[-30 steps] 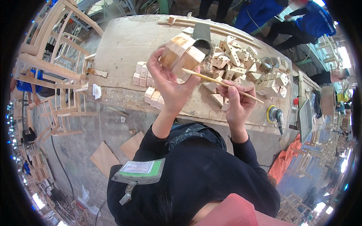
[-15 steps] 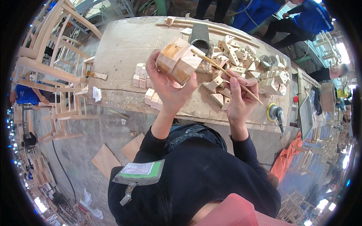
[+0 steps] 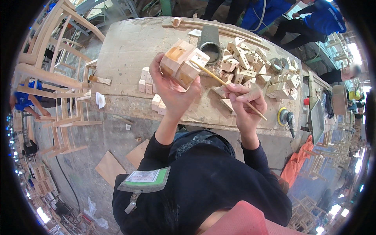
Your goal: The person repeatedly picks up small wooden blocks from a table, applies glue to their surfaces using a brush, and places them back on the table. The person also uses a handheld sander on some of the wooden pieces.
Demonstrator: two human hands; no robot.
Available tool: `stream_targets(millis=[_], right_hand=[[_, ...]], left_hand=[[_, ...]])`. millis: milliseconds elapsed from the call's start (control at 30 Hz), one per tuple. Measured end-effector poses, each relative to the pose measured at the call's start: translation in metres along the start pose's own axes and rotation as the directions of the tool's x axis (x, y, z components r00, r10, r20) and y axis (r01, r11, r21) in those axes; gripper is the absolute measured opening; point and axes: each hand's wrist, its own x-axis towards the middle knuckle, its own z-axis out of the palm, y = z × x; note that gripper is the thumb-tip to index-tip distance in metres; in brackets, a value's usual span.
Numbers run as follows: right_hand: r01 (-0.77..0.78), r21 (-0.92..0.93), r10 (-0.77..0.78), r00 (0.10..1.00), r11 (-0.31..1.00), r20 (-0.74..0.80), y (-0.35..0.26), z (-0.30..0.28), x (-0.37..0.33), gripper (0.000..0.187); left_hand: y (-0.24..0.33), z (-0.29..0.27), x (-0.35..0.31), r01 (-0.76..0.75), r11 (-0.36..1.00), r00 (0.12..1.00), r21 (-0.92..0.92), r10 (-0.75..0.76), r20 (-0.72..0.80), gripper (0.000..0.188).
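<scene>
Two wooden blocks [image 3: 179,58], pressed side by side and drilled with small holes, are gripped in my left hand [image 3: 174,92] above the table. My right hand [image 3: 246,102] pinches a thin wooden stick [image 3: 219,79] like a pencil. Its far tip touches the face of the right-hand block, near a hole. Behind the blocks lies a dark cylindrical container [image 3: 209,41], its round opening toward me. To the right a heap of drilled wooden corner blocks [image 3: 244,58] covers the table [image 3: 121,51]. More blocks [image 3: 146,82] stand in short rows beside my left hand, partly hidden by it.
A round sander [image 3: 286,117] with a yellow pad rests at the table's right front edge. Long wooden strips [image 3: 227,31] run along the back edge. Chair frames [image 3: 58,78] crowd the left side. Co-workers in blue [image 3: 321,17] are beyond the table.
The stick's tip has shifted left and down across the block's face, and my right hand has moved slightly left and down with it. My left hand and the blocks have shifted slightly left.
</scene>
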Motion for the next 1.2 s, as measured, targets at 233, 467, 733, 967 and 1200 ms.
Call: stream_targets(millis=[233, 467, 733, 967, 1200], right_hand=[[-0.030, -0.145, 0.007, 0.988, 0.989, -0.156, 0.009, -0.022, 0.012, 0.017], [-0.173, -0.125, 0.064, 0.799, 0.977, -0.597, 0.010, -0.079, -0.010, 0.012], [-0.274, -0.098, 0.042, 0.464, 0.957, -0.885, -0.028, -0.129, -0.077, 0.009], [-0.236, -0.127, -0.041, 0.340, 0.963, -0.940, -0.052, -0.155, -0.116, 0.016], [-0.083, -0.052, -0.015, 0.398, 0.995, -0.917, -0.050, -0.206, -0.127, 0.016]], left_hand=[[-0.092, -0.032, 0.064, 0.233, 0.969, 0.971, 0.088, -0.226, -0.081, 0.077], [-0.271, -0.006, 0.160, 0.226, 0.587, 0.952, 0.777, -0.301, -0.050, 0.080], [-0.366, 0.067, 0.180, 0.067, 0.224, 0.980, 0.972, -0.196, -0.022, 0.078], [-0.356, 0.069, 0.170, 0.005, 0.241, 0.991, 0.971, -0.134, 0.028, 0.078], [-0.248, 0.028, 0.209, 0.632, 0.775, 0.716, 0.007, -0.588, 0.377, 0.043]])
